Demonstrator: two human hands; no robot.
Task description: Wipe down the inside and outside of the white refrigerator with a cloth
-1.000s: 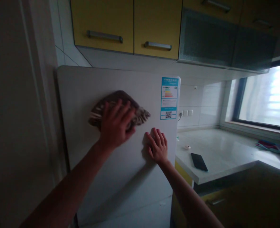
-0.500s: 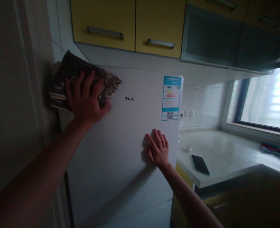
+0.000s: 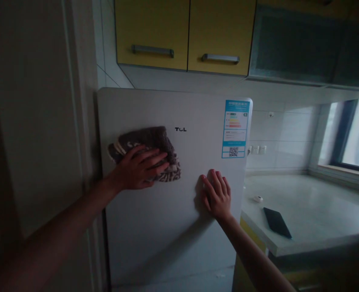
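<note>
A folded dark brown cloth with a pale pattern (image 3: 149, 138) lies flat against the upper door of a white refrigerator (image 3: 167, 227), below and left of its TCL lettering. Spread over the cloth, my left hand (image 3: 138, 167) presses it to the door, fingers pointing right. My right hand (image 3: 217, 194) rests on the same door further right with fingers extended and nothing held. Above it, a blue energy label (image 3: 235, 129) is stuck near the door's right edge.
Yellow cabinets (image 3: 151, 28) with metal handles hang above the refrigerator. To the right, a pale counter (image 3: 319, 194) bears a dark phone-like slab (image 3: 277, 222) and a small white object (image 3: 257, 199). A door frame (image 3: 86, 121) stands close on the left.
My left hand has carried the cloth from the door's upper left corner down and right, turning so its fingers point right. My right hand stays at its place on the door. The view has shifted left.
</note>
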